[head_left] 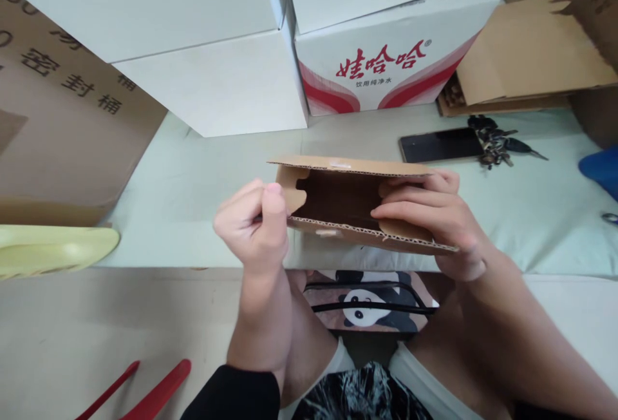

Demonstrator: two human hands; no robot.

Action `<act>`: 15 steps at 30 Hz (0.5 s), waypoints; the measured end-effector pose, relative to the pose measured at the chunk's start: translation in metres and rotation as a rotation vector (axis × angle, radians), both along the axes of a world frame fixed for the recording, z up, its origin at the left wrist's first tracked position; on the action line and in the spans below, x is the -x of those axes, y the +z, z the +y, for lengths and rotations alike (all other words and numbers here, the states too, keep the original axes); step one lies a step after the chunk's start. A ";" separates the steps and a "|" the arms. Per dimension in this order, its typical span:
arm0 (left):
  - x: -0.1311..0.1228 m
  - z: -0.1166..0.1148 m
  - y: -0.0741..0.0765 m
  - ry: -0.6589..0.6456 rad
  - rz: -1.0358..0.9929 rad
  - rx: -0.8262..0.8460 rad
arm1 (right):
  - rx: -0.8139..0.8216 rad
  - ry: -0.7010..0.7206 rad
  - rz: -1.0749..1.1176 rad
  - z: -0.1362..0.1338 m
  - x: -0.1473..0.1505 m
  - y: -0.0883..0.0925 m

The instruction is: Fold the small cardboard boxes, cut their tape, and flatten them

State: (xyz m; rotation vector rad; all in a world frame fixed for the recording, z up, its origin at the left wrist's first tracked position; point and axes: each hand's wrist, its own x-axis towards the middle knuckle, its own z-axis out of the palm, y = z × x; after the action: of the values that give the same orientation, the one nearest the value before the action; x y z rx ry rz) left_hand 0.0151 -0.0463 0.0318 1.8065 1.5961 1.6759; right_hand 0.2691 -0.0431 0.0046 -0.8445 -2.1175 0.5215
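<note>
Cardboard box (347, 198), half folded with its opening facing the camera, is held just above the near edge of the pale green table (203, 201), in front of 2 white cartons (217, 78). The right hand (434, 220) clamps its right end, fingers inside, and the left hand (253, 223) pinches the left flap (292, 191). A phone (440, 145) and keys (495, 140) lie behind.

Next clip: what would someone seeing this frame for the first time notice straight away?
An open brown cardboard box at centre, held over the edge of the pale table: the left hand pinches its left flap, the right hand grips its right end. Behind stands a white carton with red lettering; to the right, a dark phone lies beside a bunch of keys on the table.
</note>
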 end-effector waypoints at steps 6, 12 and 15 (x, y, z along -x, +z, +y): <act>0.021 0.015 -0.005 -0.107 -0.198 0.126 | 0.032 -0.064 0.072 0.004 0.000 -0.003; 0.051 0.026 -0.027 -0.292 0.099 0.278 | 0.036 -0.128 0.176 0.005 0.001 -0.009; 0.054 0.025 -0.030 -0.429 0.174 0.354 | -0.009 -0.119 0.200 0.005 0.000 -0.011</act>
State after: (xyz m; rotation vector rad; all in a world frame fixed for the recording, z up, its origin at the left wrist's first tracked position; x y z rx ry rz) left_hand -0.0387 -0.0215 0.0017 1.9626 1.3316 1.0060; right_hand 0.2687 -0.0378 -0.0065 -0.8702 -1.8745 0.5119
